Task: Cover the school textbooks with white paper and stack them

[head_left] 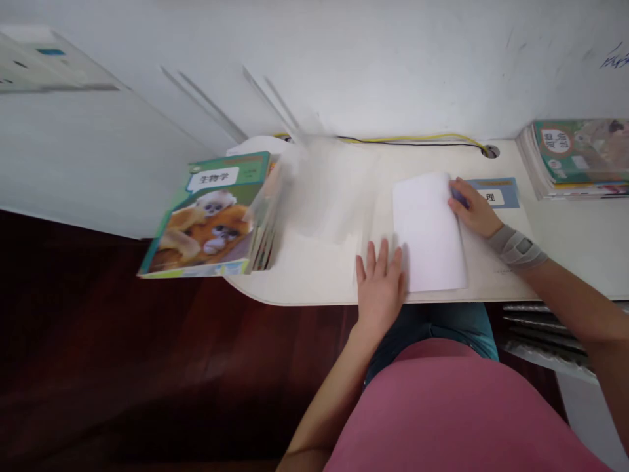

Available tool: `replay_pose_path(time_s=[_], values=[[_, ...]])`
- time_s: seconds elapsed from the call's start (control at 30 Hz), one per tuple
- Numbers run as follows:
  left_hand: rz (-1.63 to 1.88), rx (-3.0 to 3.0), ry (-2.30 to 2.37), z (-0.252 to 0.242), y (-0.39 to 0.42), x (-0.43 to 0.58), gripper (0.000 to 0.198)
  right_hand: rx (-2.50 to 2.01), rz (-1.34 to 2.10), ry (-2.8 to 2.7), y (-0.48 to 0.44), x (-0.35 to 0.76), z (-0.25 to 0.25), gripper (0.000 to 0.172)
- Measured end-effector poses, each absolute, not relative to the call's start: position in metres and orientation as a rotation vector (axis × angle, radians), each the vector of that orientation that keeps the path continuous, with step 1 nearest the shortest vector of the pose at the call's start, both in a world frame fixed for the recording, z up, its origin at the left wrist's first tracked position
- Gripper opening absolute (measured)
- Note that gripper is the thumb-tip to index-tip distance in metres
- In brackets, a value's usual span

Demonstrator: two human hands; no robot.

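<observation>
A smooth white sheet (430, 233) stands partly raised on the desk, its right edge pinched by the fingers of my right hand (472, 208). Beneath and to the right of it lies a textbook with a blue title band (508, 193), largely covered by the sheet and my hand. My left hand (381, 278) rests with fingers spread at the sheet's lower left corner, near the desk's front edge. To its upper left, a see-through, whitish film (329, 190) is blurred; whether it joins the book I cannot tell.
A stack of textbooks topped by a green biology book (211, 219) overhangs the desk's (304, 278) left end. Another textbook stack (584, 157) sits at the right. Yellow and black cables (417, 138) run along the wall to a round hole. A ridged rack (545, 334) is below the desk.
</observation>
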State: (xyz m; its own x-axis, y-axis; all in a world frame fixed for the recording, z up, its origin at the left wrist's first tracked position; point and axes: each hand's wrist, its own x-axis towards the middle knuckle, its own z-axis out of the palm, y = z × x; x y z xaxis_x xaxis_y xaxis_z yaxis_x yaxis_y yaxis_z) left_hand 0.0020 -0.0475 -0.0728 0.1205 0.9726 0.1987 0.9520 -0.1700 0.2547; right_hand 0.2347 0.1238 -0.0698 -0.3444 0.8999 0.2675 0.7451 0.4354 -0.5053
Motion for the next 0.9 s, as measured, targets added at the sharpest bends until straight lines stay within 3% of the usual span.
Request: replay_pose_path(time_s=[0.27, 0.9], values=[[0.396, 2.71, 1.134, -0.052, -0.013, 0.059, 0.077, -1.295, 0.391, -2.214, 0.12, 0.237, -0.083, 0.062], [0.199, 2.704, 1.207, -0.067, -0.016, 0.038, 0.07, -1.268, 0.182, -2.628, 0.109, 0.229, -0.074, 0.066]])
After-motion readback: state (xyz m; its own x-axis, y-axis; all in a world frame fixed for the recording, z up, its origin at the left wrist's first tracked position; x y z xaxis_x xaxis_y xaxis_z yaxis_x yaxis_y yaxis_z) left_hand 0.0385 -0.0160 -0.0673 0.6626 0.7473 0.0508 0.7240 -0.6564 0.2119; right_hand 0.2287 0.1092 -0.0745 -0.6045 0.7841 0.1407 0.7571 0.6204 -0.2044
